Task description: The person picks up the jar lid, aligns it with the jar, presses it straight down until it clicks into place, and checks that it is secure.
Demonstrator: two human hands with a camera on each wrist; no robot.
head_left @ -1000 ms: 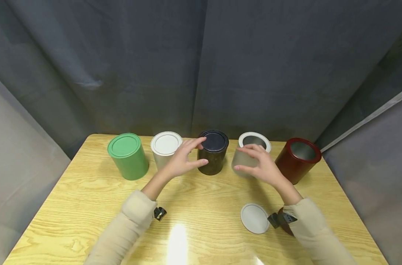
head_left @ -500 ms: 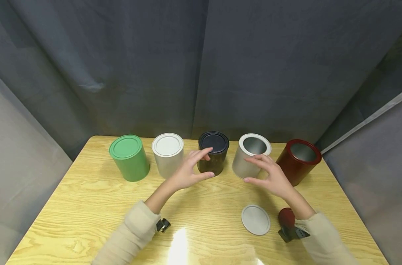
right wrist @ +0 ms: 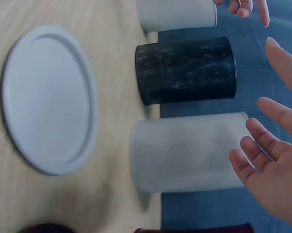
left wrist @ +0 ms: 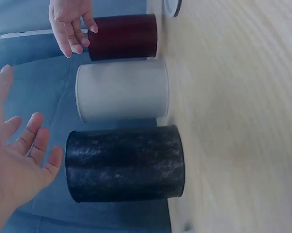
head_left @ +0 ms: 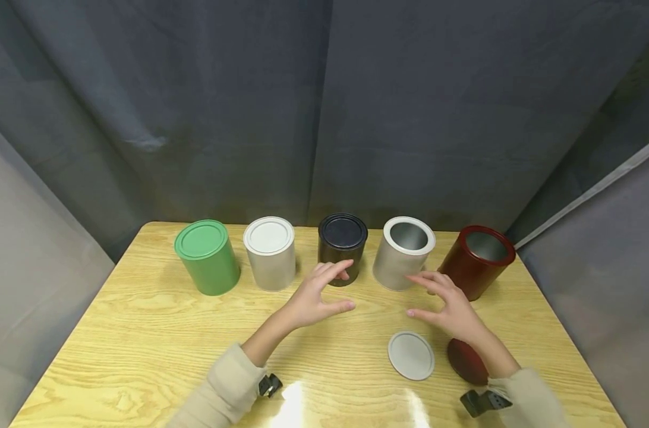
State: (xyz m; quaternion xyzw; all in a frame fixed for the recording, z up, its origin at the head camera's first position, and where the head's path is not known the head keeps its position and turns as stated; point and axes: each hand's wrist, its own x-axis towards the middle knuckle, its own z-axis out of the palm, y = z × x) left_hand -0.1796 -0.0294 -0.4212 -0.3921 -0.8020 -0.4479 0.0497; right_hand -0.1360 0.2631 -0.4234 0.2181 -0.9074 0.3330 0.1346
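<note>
In the head view my left hand point(head_left: 316, 300) hovers in front of the lidded black can point(head_left: 342, 261), thumb and fingers spread, holding nothing. My right hand point(head_left: 453, 309) hovers likewise, between the open white can point(head_left: 395, 270), the open dark red can point(head_left: 463, 276) and the loose lids. On the wood below it lie a round white lid point(head_left: 411, 356) and a dark red lid point(head_left: 466, 362), partly hidden by the right forearm. The left wrist view shows the left palm point(left wrist: 17, 165) near the black can's top end. In the right wrist view, the right fingers point(right wrist: 262, 141) overlap the white can.
A green can point(head_left: 209, 267) and another white can point(head_left: 271, 267), both lidded, stand at the left of the row. The cans line the back of the wooden table point(head_left: 142, 333). Grey curtains point(head_left: 239, 119) hang behind; pale panels flank the sides.
Both hands have drawn back toward the person, away from the cans, and the right hand has also moved a little right. The red lid shows more now. The cans stay in place.
</note>
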